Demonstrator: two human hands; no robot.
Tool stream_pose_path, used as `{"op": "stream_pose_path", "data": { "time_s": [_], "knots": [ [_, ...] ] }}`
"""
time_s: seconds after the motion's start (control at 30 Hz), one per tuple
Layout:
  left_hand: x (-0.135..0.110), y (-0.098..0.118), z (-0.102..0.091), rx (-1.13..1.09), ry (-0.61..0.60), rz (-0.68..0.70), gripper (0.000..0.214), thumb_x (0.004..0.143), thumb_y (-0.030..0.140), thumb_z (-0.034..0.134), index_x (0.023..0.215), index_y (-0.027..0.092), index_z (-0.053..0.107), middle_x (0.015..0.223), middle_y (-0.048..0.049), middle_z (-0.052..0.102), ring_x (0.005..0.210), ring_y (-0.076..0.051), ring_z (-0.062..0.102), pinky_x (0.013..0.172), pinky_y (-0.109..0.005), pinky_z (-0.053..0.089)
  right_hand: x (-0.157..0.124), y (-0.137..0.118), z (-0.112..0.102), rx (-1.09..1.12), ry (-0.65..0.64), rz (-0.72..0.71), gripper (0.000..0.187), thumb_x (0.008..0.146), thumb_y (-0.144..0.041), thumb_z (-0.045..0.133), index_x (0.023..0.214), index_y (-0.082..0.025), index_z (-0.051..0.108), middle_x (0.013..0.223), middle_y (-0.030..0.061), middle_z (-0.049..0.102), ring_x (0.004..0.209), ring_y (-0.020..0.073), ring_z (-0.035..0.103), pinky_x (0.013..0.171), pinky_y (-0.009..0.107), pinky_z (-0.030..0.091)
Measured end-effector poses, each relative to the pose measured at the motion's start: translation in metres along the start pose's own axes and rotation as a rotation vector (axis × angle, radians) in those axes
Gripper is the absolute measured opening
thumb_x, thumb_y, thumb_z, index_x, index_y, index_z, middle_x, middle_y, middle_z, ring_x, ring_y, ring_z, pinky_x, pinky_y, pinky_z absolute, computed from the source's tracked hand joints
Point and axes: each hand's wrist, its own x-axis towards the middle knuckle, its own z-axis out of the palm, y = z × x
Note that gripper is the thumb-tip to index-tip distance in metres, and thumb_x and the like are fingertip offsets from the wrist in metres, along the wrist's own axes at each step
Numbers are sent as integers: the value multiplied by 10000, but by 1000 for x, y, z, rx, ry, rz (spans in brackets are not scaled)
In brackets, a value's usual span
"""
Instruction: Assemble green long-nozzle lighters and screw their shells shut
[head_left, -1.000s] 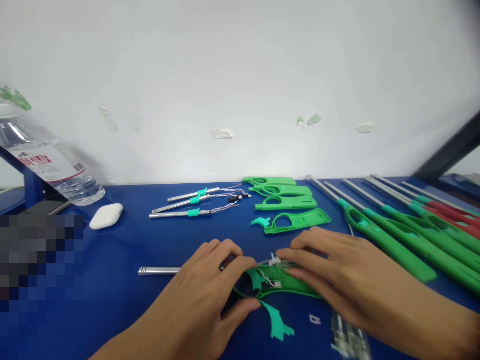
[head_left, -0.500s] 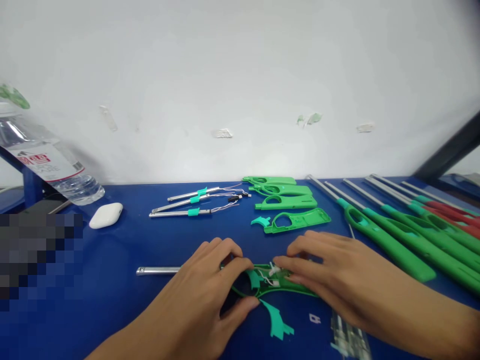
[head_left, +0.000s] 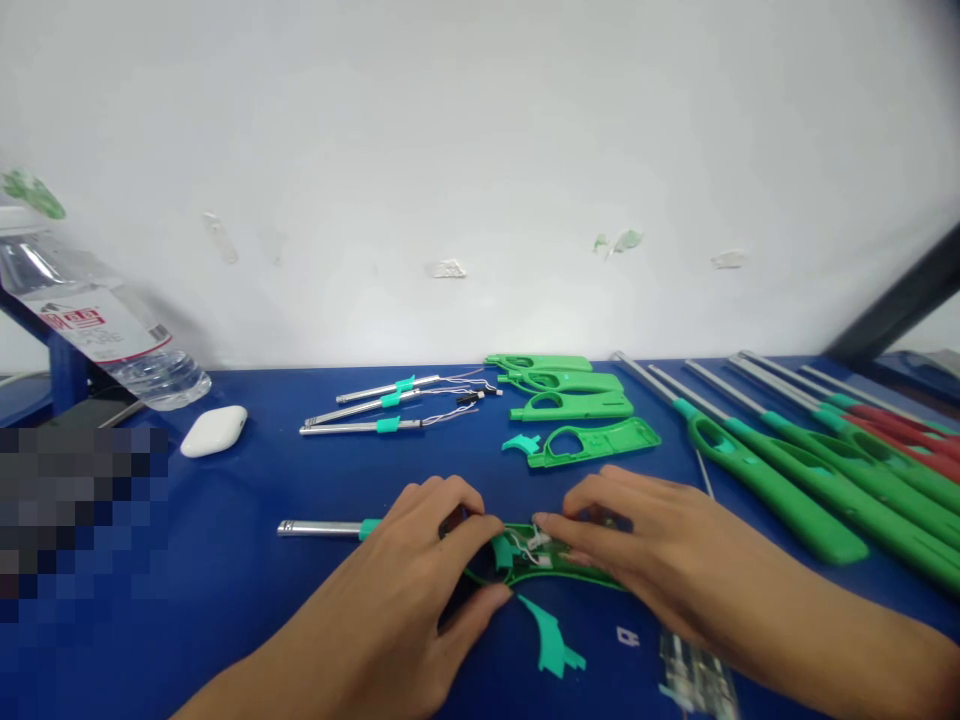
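Observation:
My left hand [head_left: 427, 590] grips the open green handle shell [head_left: 529, 575] of a long-nosed lighter around its finger hole. A metal tube [head_left: 322, 528] with a turquoise collar sticks out to the left. Inside the shell are a turquoise trigger [head_left: 504, 552], white wires and a small white part [head_left: 537, 540]. With bent fingertips, my right hand [head_left: 637, 530] pinches at that white part; the fingers partly hide the shell's right end. A loose turquoise trigger [head_left: 551, 640] lies just in front of the shell.
Behind lie metal tubes with wires [head_left: 364, 427] and several green handle shells [head_left: 592, 442]. Assembled green lighters [head_left: 780, 490] and red ones fill the right. A white earbud case [head_left: 214, 431] and water bottle [head_left: 112, 320] stand left. Clear-looking parts [head_left: 694, 675] lie by my right forearm.
The shell and its tube have shifted slightly, showing the turquoise collar beside my left hand. My right fingertips have moved a little left with the small white part.

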Motion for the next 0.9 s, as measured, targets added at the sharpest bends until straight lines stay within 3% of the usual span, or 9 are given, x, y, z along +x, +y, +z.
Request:
{"op": "stream_pose_path", "data": {
  "time_s": [0.13, 0.3, 0.5, 0.73, 0.9],
  "knots": [
    [1, 0, 0, 3, -34, -2, 207, 1015, 171, 559, 1193, 260, 611, 1189, -56, 571, 1046, -241, 601, 1008, -465, 501, 1, -4, -2, 47, -6, 25, 241, 1071, -187, 463, 1239, -273, 614, 1042, 33, 618, 816, 200, 611, 696, 336, 496],
    [2, 2, -2, 46, -33, 29, 348, 998, 137, 562, 1303, 300, 599, 1174, -54, 575, 1013, -242, 594, 983, -469, 498, -2, -6, -5, 23, -9, -31, 517, 916, 4, 479, 1357, -249, 571, 1119, 64, 609, 915, 224, 621, 761, 347, 523],
    [3, 3, -3, 80, -50, 35, 455, 1000, 114, 555, 1385, 355, 586, 1131, -46, 566, 938, -234, 558, 863, -416, 509, -4, -4, -4, 2, 6, -20, 676, 847, 42, 486, 1446, -267, 543, 1043, 47, 601, 791, 194, 603, 685, 316, 501],
    [3, 1, -3, 95, -62, 37, 461, 1003, 108, 556, 1389, 356, 603, 1118, -48, 555, 934, -234, 532, 837, -409, 491, -7, 0, 0, -3, -3, -6, 664, 879, 15, 530, 1471, -286, 531, 1039, 37, 604, 779, 185, 605, 673, 304, 492],
    [3, 2, -3, 110, -87, 37, 434, 1012, 116, 545, 1378, 344, 597, 1139, -56, 553, 949, -246, 542, 824, -416, 494, -5, -1, -3, 4, -20, 15, 515, 975, -59, 541, 1434, -293, 541, 1047, 36, 609, 815, 196, 622, 677, 313, 495]
  ]
}}
